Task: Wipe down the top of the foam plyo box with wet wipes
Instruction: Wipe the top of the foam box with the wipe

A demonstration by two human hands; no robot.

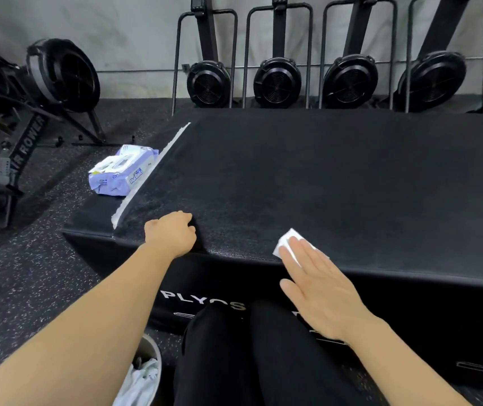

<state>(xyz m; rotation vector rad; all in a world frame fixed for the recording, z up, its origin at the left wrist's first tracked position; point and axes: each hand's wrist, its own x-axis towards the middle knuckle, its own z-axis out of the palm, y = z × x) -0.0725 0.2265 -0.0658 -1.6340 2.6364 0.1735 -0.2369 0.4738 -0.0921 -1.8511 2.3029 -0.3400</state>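
- My two legs [252, 356] in black trousers are nearest, knees against the front of the box, covering part of its white lettering.
- One bin [150, 351] with a pale liner stands on the floor by my left leg, partly cut off by my left forearm.
- My right hand [319, 291] lies flat, fingers straight and together, pressing one white wet wipe [285, 243] onto the near edge of the box top. Only the wipe's far corner shows past my fingertips.
- My left hand [173, 234] is curled into a loose fist with nothing visible in it, resting on the same near edge, well apart from the right.
- The one foam plyo box [322, 177] is black and wide; its top fills the middle of the view.
- One white strip [152, 174] runs front to back near the box's left end.
- One lilac pack of wipes [123, 171] lies just left of that strip, on the box's left end, lid facing up.
- The speckled rubber floor [29, 273] surrounds the box.
- One rower [35, 112] stands on the floor at far left.
- Four more rowers [277, 80] stand upright in a row against the wall behind the box.
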